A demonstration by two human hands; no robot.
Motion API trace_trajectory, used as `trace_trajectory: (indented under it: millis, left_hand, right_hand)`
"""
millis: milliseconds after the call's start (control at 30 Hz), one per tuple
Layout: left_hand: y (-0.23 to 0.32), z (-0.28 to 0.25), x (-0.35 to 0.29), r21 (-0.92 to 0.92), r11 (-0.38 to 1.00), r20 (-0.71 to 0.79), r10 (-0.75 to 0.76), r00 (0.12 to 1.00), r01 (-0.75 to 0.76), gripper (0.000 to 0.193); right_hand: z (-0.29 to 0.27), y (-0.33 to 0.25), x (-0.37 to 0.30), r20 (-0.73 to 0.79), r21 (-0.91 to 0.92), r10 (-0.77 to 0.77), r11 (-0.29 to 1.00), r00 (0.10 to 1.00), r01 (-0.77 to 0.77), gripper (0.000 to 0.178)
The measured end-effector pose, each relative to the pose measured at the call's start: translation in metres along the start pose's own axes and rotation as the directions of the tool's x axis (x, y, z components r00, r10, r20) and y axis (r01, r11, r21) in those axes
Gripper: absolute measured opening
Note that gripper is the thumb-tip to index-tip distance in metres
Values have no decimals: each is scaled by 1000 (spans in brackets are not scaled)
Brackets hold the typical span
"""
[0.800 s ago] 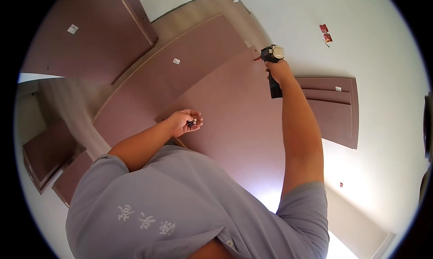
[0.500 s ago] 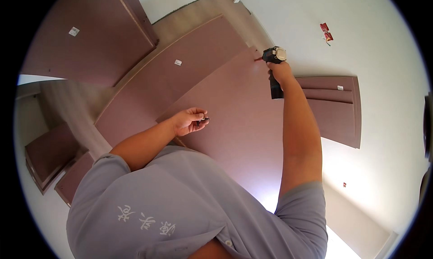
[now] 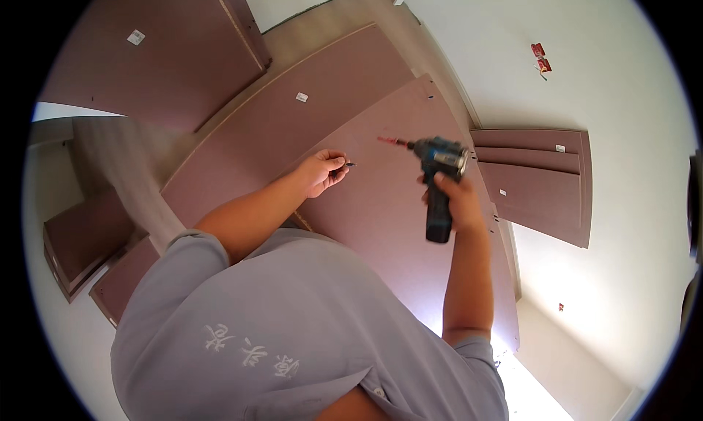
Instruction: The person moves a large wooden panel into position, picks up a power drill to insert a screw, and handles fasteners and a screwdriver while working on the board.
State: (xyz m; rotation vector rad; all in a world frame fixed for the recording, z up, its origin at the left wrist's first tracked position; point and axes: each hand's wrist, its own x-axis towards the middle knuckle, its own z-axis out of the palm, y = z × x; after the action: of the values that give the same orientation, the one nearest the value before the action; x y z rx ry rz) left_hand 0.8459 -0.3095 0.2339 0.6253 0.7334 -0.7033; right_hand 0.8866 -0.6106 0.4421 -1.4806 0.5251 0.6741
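Observation:
My right hand [image 3: 464, 201] is closed round the grip of a dark cordless drill [image 3: 438, 216]. Its red-tipped bit [image 3: 393, 140] points left, held above a mauve-brown panel [image 3: 395, 208] and apart from it. The fingers of my left hand [image 3: 321, 173] pinch a small dark piece of hardware [image 3: 350, 164], too small to name exactly. That hand hovers over the same panel, left of the drill. Small dark fittings or holes [image 3: 430, 96] dot the panel's far and right edges.
Another mauve panel [image 3: 344, 65] lies partly under this one. A large panel [image 3: 161, 62] stands at upper left. Several smaller panels [image 3: 542, 194] lean at the white wall [image 3: 608, 128] on the right, where wires hang from a red wall box [image 3: 541, 57].
My right hand has drawn the drill back from the panel's far corner, toward me. The left hand has moved slightly up and right with its small piece.

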Motion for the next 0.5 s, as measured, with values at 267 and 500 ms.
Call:
trace_trajectory:
  millis: [267, 500]
  left_hand:
    - [8, 22, 13, 64, 998, 39, -1, 999, -2, 11]
    - [1, 38, 18, 94, 993, 111, -81, 991, 70, 8]
  right_hand:
    - [20, 34, -54, 34, 84, 42, 996, 999, -44, 39]
    - [16, 39, -51, 1, 98, 84, 992, 996, -84, 36]
